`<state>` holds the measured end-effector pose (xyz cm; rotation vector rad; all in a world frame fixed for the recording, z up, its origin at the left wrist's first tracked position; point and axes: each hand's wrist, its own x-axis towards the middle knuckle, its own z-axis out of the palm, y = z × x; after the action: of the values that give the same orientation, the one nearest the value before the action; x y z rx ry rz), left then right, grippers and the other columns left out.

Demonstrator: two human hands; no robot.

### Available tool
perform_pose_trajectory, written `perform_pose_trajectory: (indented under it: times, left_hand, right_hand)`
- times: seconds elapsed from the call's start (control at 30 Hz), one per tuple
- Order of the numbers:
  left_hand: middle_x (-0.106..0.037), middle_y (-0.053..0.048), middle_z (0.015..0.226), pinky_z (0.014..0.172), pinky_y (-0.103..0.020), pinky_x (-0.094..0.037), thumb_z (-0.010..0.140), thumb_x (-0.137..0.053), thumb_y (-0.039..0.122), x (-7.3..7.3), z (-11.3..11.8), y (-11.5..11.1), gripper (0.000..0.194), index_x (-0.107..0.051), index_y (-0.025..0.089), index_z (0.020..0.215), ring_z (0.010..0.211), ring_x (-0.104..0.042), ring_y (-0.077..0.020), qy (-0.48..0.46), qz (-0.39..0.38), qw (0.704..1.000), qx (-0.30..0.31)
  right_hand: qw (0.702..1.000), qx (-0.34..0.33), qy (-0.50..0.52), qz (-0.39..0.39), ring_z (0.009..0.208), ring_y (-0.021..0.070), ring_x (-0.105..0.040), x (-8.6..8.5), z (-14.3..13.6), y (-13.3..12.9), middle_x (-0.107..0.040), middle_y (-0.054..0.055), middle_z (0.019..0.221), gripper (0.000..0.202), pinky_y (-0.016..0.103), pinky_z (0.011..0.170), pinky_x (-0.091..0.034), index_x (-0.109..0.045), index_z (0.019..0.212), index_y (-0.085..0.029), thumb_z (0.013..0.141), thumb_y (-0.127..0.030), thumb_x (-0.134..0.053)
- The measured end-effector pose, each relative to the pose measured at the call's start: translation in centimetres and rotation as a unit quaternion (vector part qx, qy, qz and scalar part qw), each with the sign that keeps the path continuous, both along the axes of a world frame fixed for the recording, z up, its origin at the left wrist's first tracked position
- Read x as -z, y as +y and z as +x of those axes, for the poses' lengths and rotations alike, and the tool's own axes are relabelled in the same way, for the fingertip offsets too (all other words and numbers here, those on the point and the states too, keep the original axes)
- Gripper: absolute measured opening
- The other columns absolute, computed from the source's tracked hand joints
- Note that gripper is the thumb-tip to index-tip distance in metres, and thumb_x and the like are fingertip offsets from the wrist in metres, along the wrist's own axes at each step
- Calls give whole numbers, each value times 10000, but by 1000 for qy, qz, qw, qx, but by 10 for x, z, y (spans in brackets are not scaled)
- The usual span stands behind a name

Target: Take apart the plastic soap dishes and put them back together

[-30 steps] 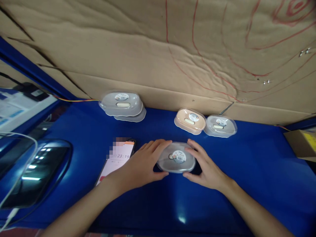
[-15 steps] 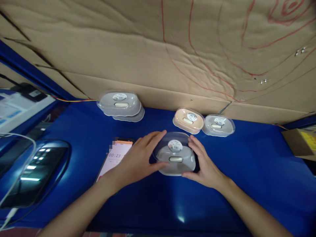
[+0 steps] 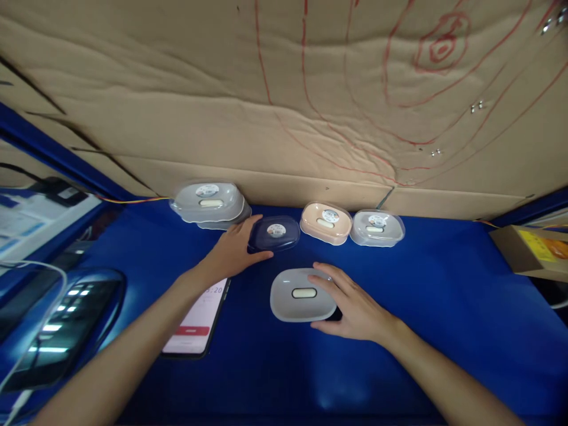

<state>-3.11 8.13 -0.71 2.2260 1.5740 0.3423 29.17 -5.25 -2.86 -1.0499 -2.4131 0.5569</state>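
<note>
A clear lid with a round label [image 3: 276, 231] is in my left hand [image 3: 235, 245], its thumb and fingers at the lid's left end, near the back of the blue table. My right hand [image 3: 350, 302] holds the right end of an open grey dish [image 3: 288, 305], which has a pale oval piece [image 3: 304, 293] in its middle. Behind, a lidded peach dish [image 3: 326, 223] stands beside a lidded grey dish [image 3: 377, 228]. At the back left are stacked grey dishes [image 3: 206, 203], the upper one lidded.
A lit phone [image 3: 195, 322] lies beneath my left forearm. Further left are a dark glossy device [image 3: 48, 331] and a white cable [image 3: 60, 296]. Brown cardboard [image 3: 177, 118] lines the back. A cardboard box [image 3: 528, 251] stands at the right edge.
The clear lid has come off the grey dish and moved back and left with my left hand. My right hand stays at the dish. The view has shifted slightly.
</note>
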Motion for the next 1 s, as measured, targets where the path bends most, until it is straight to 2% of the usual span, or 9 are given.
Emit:
perform_pose_trajectory:
  times: [0.13,0.2,0.27,0.33,0.43,0.57,0.77,0.87,1.0]
  left_hand:
    - [-340,-244,1748,1216,-726,-365,933,-750,499,-7,11,-26,882,-347,194,1657,1588,-350,-522,27,32,999,-26]
    - [-332,-215,1756,1190,-736,-392,1013,-661,487,-15,17,-45,766,-343,242,1665,1560,-402,-509,32,71,997,-23]
    - [-427,-161,1712,1218,-676,-407,1042,-639,517,-24,23,-65,739,-324,298,1673,1541,-456,-439,-7,74,995,60]
    - [-396,-129,1745,1246,-621,-413,956,-767,602,-29,28,-81,959,-231,361,1714,1579,-420,-410,-27,2,982,189]
    - [-385,-105,1758,1257,-597,-419,855,-907,534,-26,33,-93,1159,-162,405,1733,1592,-404,-396,-37,-66,966,249]
    - [-435,-97,1719,1271,-550,-427,877,-889,366,-18,31,-94,1066,-229,377,1714,1564,-459,-351,-80,-109,966,220]
    - [-472,-59,1684,1240,-447,-483,864,-876,412,-26,23,-90,966,-323,376,1657,1500,-552,-295,-159,-158,957,186]
    - [-471,-67,1687,1229,-473,-478,865,-868,438,-30,19,-87,952,-334,366,1650,1513,-527,-322,-128,-127,968,176]
    - [-498,-89,1659,1215,-553,-427,889,-819,401,-28,12,-78,886,-348,342,1637,1499,-513,-373,-46,-32,988,146]
  right_hand:
    - [1000,8,-4,-7,1597,374,-424,-1,0,0,-418,215,1709,885,566,1253,-470,-401,1651,-237,912,-450,-839]
    - [1000,9,-12,-13,1602,381,-415,-2,0,1,-397,219,1724,924,570,1250,-472,-377,1668,-239,905,-469,-846]
    - [1000,6,-20,-15,1607,388,-407,-2,0,2,-380,226,1734,976,571,1249,-472,-353,1683,-235,889,-487,-862]
    - [1000,4,-26,-13,1609,389,-403,-3,-1,2,-373,231,1738,1018,567,1248,-471,-331,1695,-231,877,-500,-874]
    - [999,11,-34,-11,1612,388,-395,-3,-1,3,-365,235,1740,1044,577,1244,-465,-297,1709,-231,881,-515,-868]
    - [998,29,-56,-5,1587,433,-407,-3,-1,2,-375,239,1734,1080,658,1219,-440,-301,1707,-243,849,-538,-886]
    - [998,49,-30,-32,1538,419,-465,-1,0,1,-429,223,1703,1200,639,1171,-484,-185,1731,-278,807,-462,-929]
    - [998,59,-15,-35,1565,431,-418,0,1,0,-389,218,1721,1250,643,1179,-481,-119,1742,-296,806,-450,-933]
    - [998,54,-35,-28,1553,462,-415,1,1,-1,-317,230,1752,1284,665,1155,-494,-56,1751,-309,819,-488,-921]
